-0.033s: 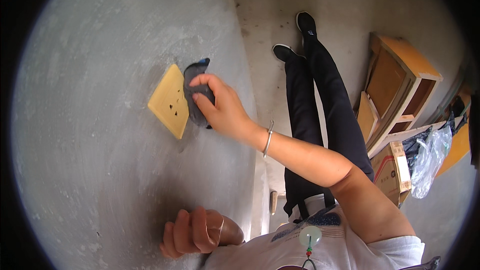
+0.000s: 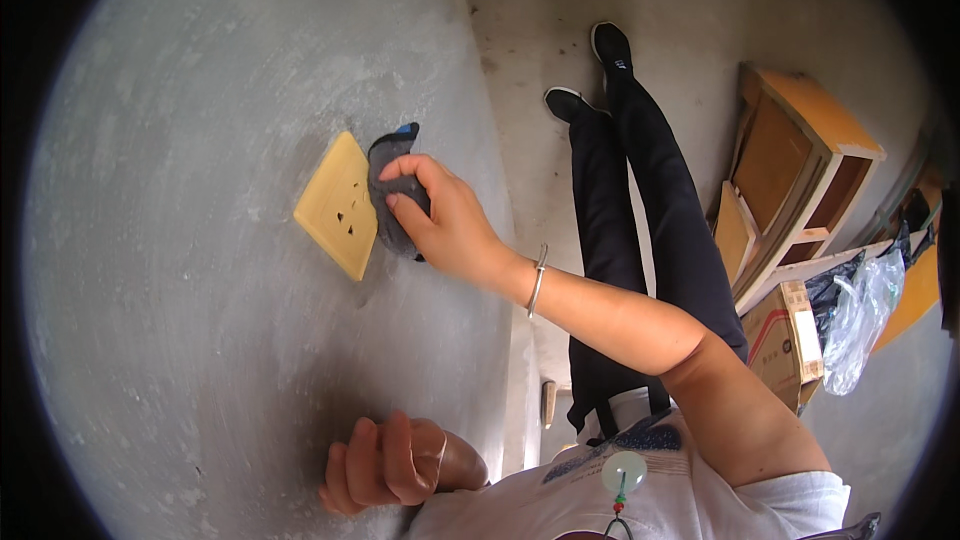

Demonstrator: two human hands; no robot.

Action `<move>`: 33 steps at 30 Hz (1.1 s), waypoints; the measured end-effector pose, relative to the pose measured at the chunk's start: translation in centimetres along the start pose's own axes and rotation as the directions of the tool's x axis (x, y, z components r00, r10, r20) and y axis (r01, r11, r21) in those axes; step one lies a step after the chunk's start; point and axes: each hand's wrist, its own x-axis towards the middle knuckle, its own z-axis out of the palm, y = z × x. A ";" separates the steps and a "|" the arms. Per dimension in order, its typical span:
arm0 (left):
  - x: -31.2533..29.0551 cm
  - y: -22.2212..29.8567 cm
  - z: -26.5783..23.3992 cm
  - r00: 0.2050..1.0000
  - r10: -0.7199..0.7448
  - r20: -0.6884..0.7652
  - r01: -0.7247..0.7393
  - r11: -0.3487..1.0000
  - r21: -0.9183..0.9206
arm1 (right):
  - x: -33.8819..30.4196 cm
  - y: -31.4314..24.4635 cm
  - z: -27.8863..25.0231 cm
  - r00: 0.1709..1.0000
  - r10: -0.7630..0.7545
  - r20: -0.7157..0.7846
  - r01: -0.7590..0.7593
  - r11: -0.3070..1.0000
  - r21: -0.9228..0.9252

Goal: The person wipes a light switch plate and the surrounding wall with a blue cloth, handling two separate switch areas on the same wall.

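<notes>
Blue-topped grey cloth [image 2: 390, 152], upright in view

Wall [image 2: 200, 340]: along the left side. Socket plate [image 2: 325, 215]: on the wall, left of the cloth. Cloth [image 2: 392, 148]: in the right hand [image 2: 455, 215], just beside the plate's right edge. Bracelet [image 2: 537, 280]: around the right wrist. Left hand [image 2: 385, 465]: at near left, nearer than the socket plate. Floor [image 2: 540, 0]: right of the wall, reaching to the far side. Shoes [image 2: 612, 45]: far, on the floor, at the far end of the trousers [image 2: 680, 200]. Cabinet [image 2: 790, 150]: right of the trousers. Cardboard box [image 2: 770, 340]: nearer than the cabinet, between trousers and plastic bag [image 2: 858, 325]. Pendant [image 2: 623, 473]: near, before the shirt [image 2: 790, 510].
</notes>
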 end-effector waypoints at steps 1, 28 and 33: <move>0.1 0.0 0.2 1.000 0.005 0.002 -0.005 1.000 -0.005 | 0.0 0.1 -0.2 1.000 0.003 0.008 -0.003 1.000 0.002; 0.0 0.8 0.5 0.999 -0.013 -0.031 0.014 1.000 0.010 | 0.4 -3.8 2.2 0.883 -0.469 -0.028 0.467 0.882 -0.070; 0.6 1.0 1.0 0.999 -0.049 0.021 0.050 0.999 -0.004 | -0.4 0.5 1.8 0.958 -0.208 -0.198 0.183 0.973 -0.140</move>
